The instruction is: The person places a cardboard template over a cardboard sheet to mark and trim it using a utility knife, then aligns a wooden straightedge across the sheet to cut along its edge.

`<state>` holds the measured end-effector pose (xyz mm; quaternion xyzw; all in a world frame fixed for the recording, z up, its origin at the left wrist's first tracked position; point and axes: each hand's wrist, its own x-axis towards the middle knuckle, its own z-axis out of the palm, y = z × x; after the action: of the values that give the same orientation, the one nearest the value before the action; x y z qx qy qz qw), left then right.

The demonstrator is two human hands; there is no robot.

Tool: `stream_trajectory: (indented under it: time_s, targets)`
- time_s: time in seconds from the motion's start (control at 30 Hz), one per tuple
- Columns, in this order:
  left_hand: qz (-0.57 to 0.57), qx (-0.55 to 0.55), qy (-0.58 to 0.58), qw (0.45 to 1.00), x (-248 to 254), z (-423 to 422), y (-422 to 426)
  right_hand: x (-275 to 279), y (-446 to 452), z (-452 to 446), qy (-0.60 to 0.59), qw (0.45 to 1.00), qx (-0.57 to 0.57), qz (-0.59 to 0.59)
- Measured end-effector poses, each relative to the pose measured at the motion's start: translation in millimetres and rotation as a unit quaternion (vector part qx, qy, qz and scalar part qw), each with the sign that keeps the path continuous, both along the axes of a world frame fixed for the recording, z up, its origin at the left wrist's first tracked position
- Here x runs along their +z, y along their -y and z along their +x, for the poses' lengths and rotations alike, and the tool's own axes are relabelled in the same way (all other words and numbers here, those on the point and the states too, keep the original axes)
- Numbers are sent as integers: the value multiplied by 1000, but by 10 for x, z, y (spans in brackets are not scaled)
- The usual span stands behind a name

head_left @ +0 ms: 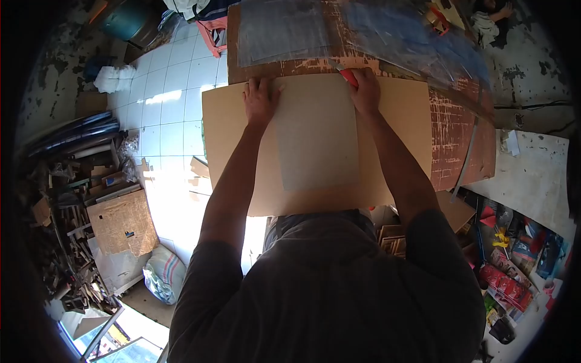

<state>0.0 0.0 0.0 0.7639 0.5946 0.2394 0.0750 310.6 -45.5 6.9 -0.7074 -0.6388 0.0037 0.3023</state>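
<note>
- Brown cardboard sheet [405,100] across the near-left part of the scratched reddish worktable [451,121], jutting past both the left edge and the near edge.
- On top of that cardboard, a long grey sheet [318,133], roughly midway between the cardboard's two sides, running from the cardboard's far edge to a little short of its near edge, slightly askew.
- Rests the left hand [260,104] beside the far-left corner of the grey sheet, with fingers slightly spread on the cardboard and thumb reaching over the grey.
- Grips the red-handled cutter [348,77] in the right hand [367,92] at the grey sheet's far-right corner, with fingers wrapped closely round the handle.
- Points the blade away and leftward, past the cardboard's far edge and over the worktable; too small to tell whether touching.
- At the worktable's far-left corner, a clear plastic sheet [284,33], lying flat.
- Toward the far-right corner, overlapping bluish plastic sheets [399,36], with an orange-red tool [439,23] too small to identify.
- Near the right edge, a thin metal strip [469,154], slanting out past the near-right corner.
- Beyond the left edge, a pinkish-red stool [212,39] on white floor tiles [163,124].
- Right of the near-right corner, a pale panel [532,175].
</note>
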Motion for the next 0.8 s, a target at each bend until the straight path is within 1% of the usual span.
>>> stream_trajectory:
  time_s: [0.07,0.1,0.2,0.27,0.5,0.6,0.67,0.7,0.77,0.8]
  targets:
    - [1,-13,22,1000,16,10,37,29,36,37,-21,1000,0,7]
    - [16,-14,16,1000,11,-83,-154,-31,-152,-46,-26,999,0,22]
    - [5,-9,28,1000,17,-59,-138,1,-158,-3,-36,999,13,8]
    - [-14,7,16,1000,45,-33,-99,46,-123,-16,-56,998,13,-16]
    - [-27,13,12,999,9,31,-59,3,-95,78,-62,998,25,-13]
    - [-44,21,13,999,23,30,-46,0,-123,101,-79,996,23,-45]
    - [-47,16,20,999,40,27,-54,23,-143,132,-115,989,27,-84]
    - [-46,15,21,999,26,26,-63,18,-159,161,-115,990,26,-83]
    - [-48,16,19,999,-5,25,-77,2,-184,220,-155,980,73,-102]
    - [-48,13,19,999,11,24,-81,-4,-202,239,-154,980,71,-101]
